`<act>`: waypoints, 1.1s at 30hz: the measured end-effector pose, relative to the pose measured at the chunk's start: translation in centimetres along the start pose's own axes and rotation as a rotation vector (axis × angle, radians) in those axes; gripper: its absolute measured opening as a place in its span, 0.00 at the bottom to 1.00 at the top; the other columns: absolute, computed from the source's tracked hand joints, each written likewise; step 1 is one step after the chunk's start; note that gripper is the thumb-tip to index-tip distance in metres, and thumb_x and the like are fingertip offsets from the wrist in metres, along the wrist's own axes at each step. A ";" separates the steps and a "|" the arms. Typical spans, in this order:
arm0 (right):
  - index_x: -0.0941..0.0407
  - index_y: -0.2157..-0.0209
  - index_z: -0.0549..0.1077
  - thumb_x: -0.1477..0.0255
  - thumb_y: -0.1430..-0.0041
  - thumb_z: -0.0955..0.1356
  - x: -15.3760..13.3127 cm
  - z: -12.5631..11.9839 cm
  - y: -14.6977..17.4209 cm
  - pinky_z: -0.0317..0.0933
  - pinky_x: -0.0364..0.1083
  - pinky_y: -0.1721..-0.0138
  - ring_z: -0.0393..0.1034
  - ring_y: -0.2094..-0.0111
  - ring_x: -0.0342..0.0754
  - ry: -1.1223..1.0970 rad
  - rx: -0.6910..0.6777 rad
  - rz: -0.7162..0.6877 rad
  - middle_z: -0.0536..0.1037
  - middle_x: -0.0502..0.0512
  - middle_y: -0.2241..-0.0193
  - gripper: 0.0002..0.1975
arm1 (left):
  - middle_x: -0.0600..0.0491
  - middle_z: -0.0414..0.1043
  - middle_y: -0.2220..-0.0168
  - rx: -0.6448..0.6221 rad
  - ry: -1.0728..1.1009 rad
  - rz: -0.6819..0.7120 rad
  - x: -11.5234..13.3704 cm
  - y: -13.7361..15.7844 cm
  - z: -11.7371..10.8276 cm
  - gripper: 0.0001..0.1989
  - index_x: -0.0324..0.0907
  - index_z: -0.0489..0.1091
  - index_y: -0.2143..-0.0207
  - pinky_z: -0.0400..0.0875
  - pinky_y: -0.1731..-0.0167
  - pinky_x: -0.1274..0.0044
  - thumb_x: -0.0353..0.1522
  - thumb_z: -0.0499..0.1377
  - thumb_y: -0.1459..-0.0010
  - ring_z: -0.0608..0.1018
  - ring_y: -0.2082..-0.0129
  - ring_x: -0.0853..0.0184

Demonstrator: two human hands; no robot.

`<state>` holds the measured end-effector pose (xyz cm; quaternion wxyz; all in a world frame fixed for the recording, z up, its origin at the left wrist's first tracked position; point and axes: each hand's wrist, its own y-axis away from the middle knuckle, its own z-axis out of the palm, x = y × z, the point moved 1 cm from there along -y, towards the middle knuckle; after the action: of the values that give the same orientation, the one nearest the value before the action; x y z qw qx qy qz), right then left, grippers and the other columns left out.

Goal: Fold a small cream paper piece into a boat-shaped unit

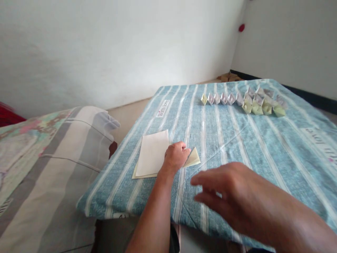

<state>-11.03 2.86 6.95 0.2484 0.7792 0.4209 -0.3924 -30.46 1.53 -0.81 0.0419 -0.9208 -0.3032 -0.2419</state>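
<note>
My left hand [175, 155] rests on a small stack of paper sheets [152, 154] lying on the blue striped cloth [263, 140]. Its fingers are curled around the right edge of a pale yellow sheet [193, 159], whose corner sticks out past them. A white sheet lies on top at the left. My right hand [223, 191] hovers close to the camera above the cloth's near edge, fingers spread and pointing left, holding nothing.
Rows of folded paper boats [244, 100], white and pale green, stand at the far side of the cloth. A patterned pillow or bedding [44, 168] lies to the left, with bare floor beyond. White walls meet at the back right corner.
</note>
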 end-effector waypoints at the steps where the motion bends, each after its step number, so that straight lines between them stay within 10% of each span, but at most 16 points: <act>1: 0.51 0.73 0.78 0.67 0.48 0.71 0.4 -1.3 -1.4 0.62 0.44 0.72 0.73 0.75 0.47 0.053 -0.019 -0.064 0.78 0.49 0.78 0.04 | 0.50 0.77 0.72 -0.010 -0.015 -0.008 0.2 -0.1 0.1 0.08 0.41 0.75 0.72 0.65 0.67 0.75 0.34 0.58 0.46 0.77 0.67 0.63; 10: 0.58 0.63 0.79 0.69 0.42 0.67 8.4 -3.1 -6.2 0.60 0.43 0.71 0.71 0.75 0.44 0.119 0.127 0.196 0.76 0.50 0.79 0.10 | 0.48 0.78 0.70 -0.107 -0.064 -0.050 1.8 0.1 0.7 0.10 0.42 0.75 0.70 0.65 0.68 0.73 0.38 0.61 0.50 0.78 0.67 0.59; 22: 0.57 0.57 0.78 0.69 0.41 0.66 8.6 -0.9 -6.8 0.59 0.46 0.64 0.74 0.64 0.52 0.416 -0.008 0.202 0.81 0.59 0.66 0.14 | 0.51 0.75 0.74 -0.099 -0.015 -0.065 2.3 0.2 1.6 0.06 0.43 0.73 0.72 0.65 0.68 0.73 0.33 0.64 0.55 0.78 0.67 0.58; 33: 0.58 0.61 0.79 0.70 0.42 0.67 8.6 -0.9 -7.0 0.59 0.46 0.66 0.73 0.68 0.50 0.301 0.051 0.223 0.80 0.58 0.70 0.11 | 0.57 0.69 0.79 -0.138 0.466 -0.075 1.8 0.0 1.9 0.05 0.40 0.72 0.76 0.62 0.76 0.78 0.33 0.63 0.53 0.70 0.78 0.70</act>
<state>-13.71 11.11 0.00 0.2049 0.8770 0.3541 -0.2518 -28.44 2.95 -1.60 0.0387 -0.8290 -0.3021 -0.4691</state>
